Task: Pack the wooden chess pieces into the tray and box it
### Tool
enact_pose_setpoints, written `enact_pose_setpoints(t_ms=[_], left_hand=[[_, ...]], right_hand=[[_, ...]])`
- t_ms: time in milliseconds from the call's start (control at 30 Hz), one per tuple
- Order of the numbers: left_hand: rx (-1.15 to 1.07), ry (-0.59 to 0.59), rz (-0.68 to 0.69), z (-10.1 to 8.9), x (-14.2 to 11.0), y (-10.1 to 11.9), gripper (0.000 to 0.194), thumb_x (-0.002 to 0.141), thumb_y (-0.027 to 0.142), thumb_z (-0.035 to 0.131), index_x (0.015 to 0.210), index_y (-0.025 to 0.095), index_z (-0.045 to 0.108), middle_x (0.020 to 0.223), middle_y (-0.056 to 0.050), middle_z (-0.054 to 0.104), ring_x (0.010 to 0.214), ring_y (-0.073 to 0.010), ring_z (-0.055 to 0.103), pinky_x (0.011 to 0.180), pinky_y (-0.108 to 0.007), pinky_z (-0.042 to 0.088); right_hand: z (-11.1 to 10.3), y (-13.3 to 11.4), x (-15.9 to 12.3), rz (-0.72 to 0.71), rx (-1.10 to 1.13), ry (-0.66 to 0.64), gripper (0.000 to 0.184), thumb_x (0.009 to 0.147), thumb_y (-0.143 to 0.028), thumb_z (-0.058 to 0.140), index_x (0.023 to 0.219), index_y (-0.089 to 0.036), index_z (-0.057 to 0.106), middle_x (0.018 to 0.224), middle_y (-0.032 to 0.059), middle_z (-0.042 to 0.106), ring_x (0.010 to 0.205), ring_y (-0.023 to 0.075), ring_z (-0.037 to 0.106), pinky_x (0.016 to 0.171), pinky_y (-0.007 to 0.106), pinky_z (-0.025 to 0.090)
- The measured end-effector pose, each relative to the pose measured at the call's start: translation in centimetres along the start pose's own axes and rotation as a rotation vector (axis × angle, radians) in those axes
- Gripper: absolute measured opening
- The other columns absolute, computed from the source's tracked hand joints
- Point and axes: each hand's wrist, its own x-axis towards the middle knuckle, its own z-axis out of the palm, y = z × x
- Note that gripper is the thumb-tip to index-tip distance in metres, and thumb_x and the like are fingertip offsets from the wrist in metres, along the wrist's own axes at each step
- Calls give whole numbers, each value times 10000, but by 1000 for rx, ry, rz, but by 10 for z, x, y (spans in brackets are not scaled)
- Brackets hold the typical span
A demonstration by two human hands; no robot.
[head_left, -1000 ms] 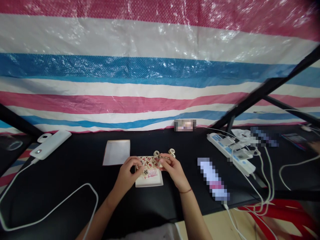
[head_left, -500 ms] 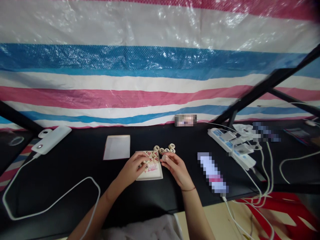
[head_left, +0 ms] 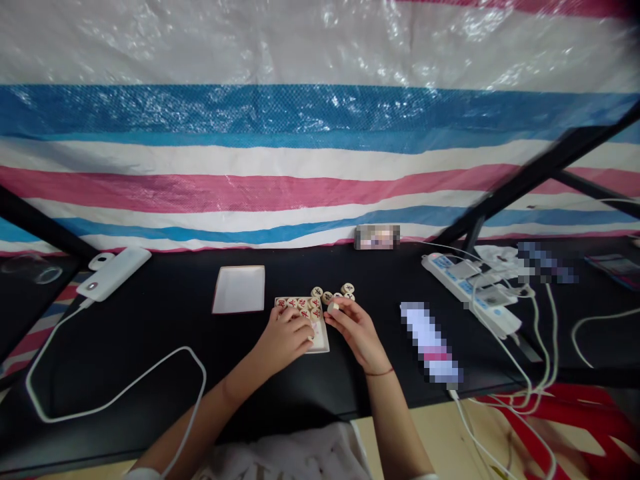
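Note:
A shallow white box [head_left: 322, 345] lies in front of me on the black table. Rows of round Chinese chess pieces with red characters [head_left: 303, 303] fill its far part. My left hand [head_left: 286, 339] rests over the box, fingers spread and bent across the pieces, hiding some of them. Between the thumb and fingers of my right hand [head_left: 361, 335], just right of the box, is a pale Chinese chess piece [head_left: 333, 307], seen edge-on. Behind that hand stand several loose pieces with black characters [head_left: 327, 297], some partly covered by the fingers.
A white box lid [head_left: 239, 289] lies left of the box. Further left is a white power bank [head_left: 115, 275] with a looping cable. To the right are a blurred-out phone [head_left: 431, 343] and a power strip [head_left: 470, 293] with tangled cables. A striped tarp [head_left: 250, 193] hangs behind.
My left hand has shifted right over the box, and more red pieces show in the far row. My right hand still holds its piece at the box's right side. The view has shifted slightly.

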Motion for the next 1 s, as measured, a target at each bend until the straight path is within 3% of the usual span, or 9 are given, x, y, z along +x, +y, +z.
enact_pose_setpoints(t_ms=[133,267,400,533,633,833,1000], left_hand=[[141,7,7,11,3,0,103,875,231,583,805,229,657,922,-19,683,954,-243,510,862,-449,349],[182,26,-62,11,3,-3,51,831,210,601,854,212,646,981,-55,646,975,-267,508,836,-450,396],[96,40,-87,4,2,-8,287,773,237,634,1057,200,612,1196,-104,575,1131,-301,478,949,-468,409],[72,31,-59,1,-2,-19,519,758,298,651,1250,189,531,1369,-140,484,1269,-330,417,1048,-492,363],[96,1,-49,4,-4,-25,629,764,339,652,1342,175,466,1434,-163,437,1340,-345,364,1085,-523,321],[115,-46,-45,7,-3,-29,630,784,329,621,1363,145,455,1445,-173,445,1369,-339,347,1124,-576,235],[105,-64,-53,6,-3,-29,610,795,324,613,1363,160,463,1442,-158,455,1362,-332,362,1122,-592,232]], right_hand=[[-1,-1,-4,-28,-142,-36,349,678,-382,795,943,-210,646,993,26,639,764,156,661,718,311,572],[0,4,-13,-166,-565,-132,247,738,-277,723,960,-209,637,931,23,657,648,120,617,632,266,539],[9,7,-21,-380,-909,-221,204,798,-153,611,983,-227,657,1021,54,643,722,141,613,705,292,543],[19,8,-21,-560,-1038,-333,235,827,-95,568,996,-235,655,1056,60,640,939,192,620,879,352,520],[21,8,-19,-647,-1134,-345,223,814,-83,599,974,-232,641,1028,63,643,978,219,594,885,382,509],[20,7,-16,-642,-1339,-323,117,835,-127,606,917,-210,619,951,77,632,869,236,562,797,401,497],[22,8,-18,-653,-1273,-334,69,858,-176,606,912,-218,618,962,71,637,892,234,569,812,392,486]])
